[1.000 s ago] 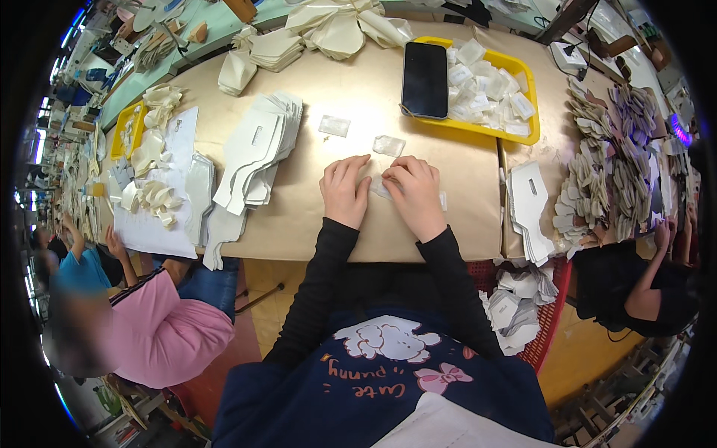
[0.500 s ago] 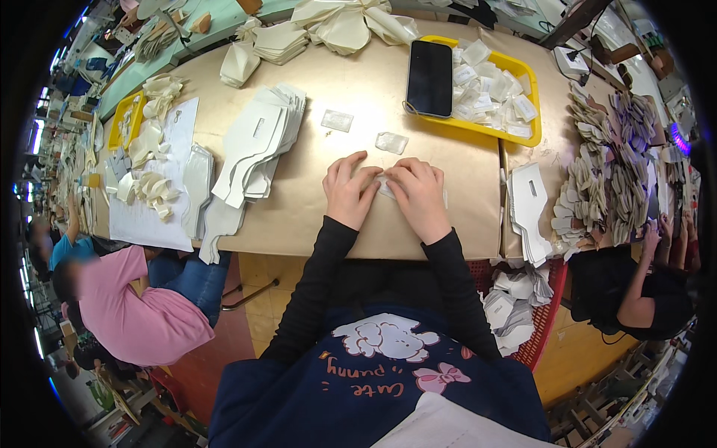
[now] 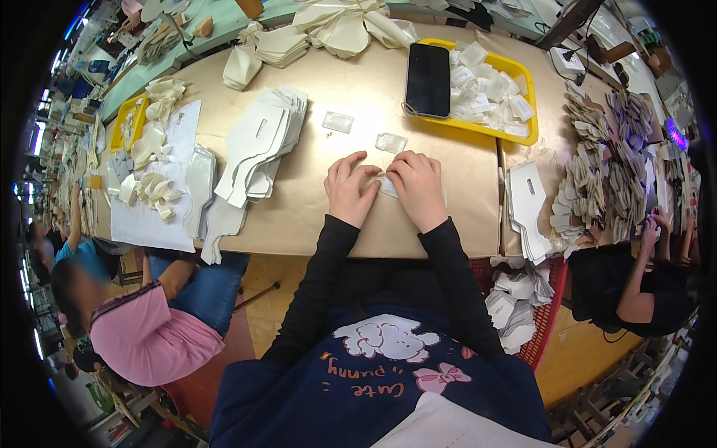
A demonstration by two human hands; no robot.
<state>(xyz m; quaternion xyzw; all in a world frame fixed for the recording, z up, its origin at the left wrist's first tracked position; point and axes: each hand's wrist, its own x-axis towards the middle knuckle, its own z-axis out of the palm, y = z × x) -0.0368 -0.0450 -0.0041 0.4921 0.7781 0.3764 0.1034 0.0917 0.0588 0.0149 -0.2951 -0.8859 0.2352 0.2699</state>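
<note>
Fingertips nearly meeting, a left hand (image 3: 349,188) and a right hand (image 3: 418,188) bend over a small clear packet (image 3: 388,188) at a gold-covered desk (image 3: 314,220), each grip narrow, though whether either pinches it cannot be told. The close pose likely steadies so slight a piece. Two loose packets (image 3: 391,142) lie just beyond, near a yellow tray (image 3: 531,112) of similar pieces (image 3: 482,89), seemingly kept within reach, a phone (image 3: 428,81) across its left end.

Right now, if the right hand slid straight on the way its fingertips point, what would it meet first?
The right hand would probably meet the left hand first, which lies just ahead; whether the two touch is hard to tell.
</note>
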